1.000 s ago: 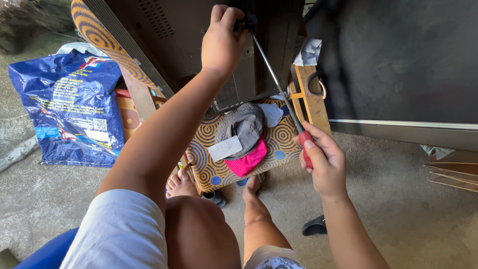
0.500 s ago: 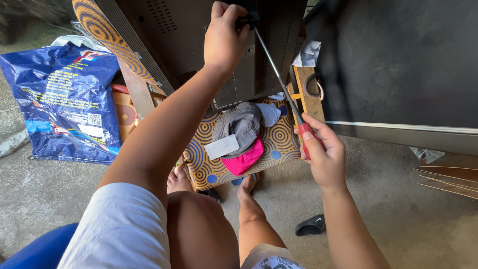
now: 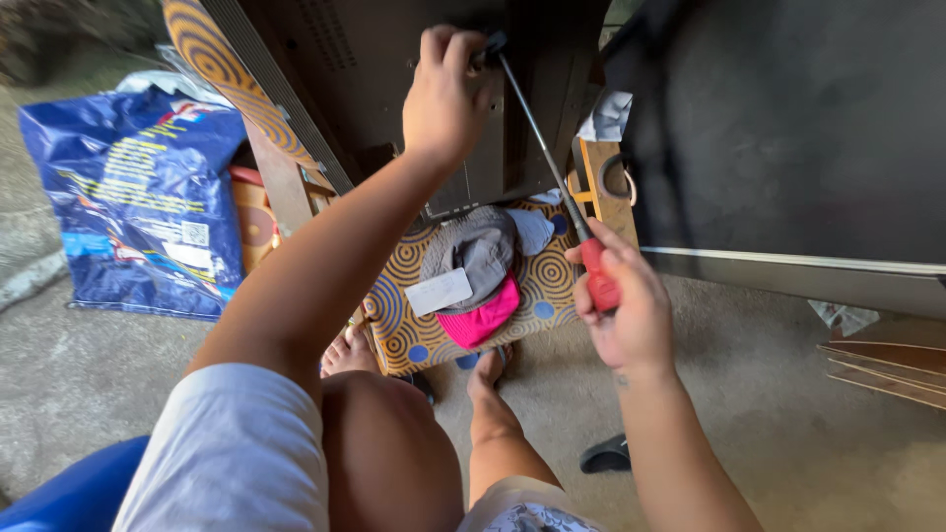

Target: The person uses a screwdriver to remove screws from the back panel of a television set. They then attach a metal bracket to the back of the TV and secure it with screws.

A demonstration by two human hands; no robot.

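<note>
1. Screwdriver (image 3: pixel 552 163): long thin steel shaft with a red handle, running from low right up to the dark panel (image 3: pixel 394 89); I judge it stiff and light, with a tip that could slip off the fastener if the angle wanders

2. Best hold, to my eye, is the red handle for turning and the tip end for steadying, which is how I see it held

3. Right hand (image 3: pixel 621 305) is wrapped shut around the red handle, thumb on top, wrist low and forearm coming up from the bottom edge

4. Left hand (image 3: pixel 443 94) is raised with the arm stretched well forward, fingers pinched together at the tip where it meets the panel; I cannot see the fastener itself under the fingers

5. Panel looks like the vented back of a flat appliance, leaning upright; I would call it rigid but prone to scratches

6. Second dark slab (image 3: pixel 788 128) stands just right of the shaft, its pale lower edge near my right hand

7. Cushion (image 3: pixel 443 315) with orange and blue circles lies below the panel, carrying a grey cap (image 3: pixel 478 251), a white card (image 3: pixel 439 292) and a pink cloth (image 3: pixel 483 315)

8. Blue bag (image 3: pixel 138 207) sits well to the left on the concrete floor (image 3: pixel 788 443); bare knees and feet fill the foreground
</note>
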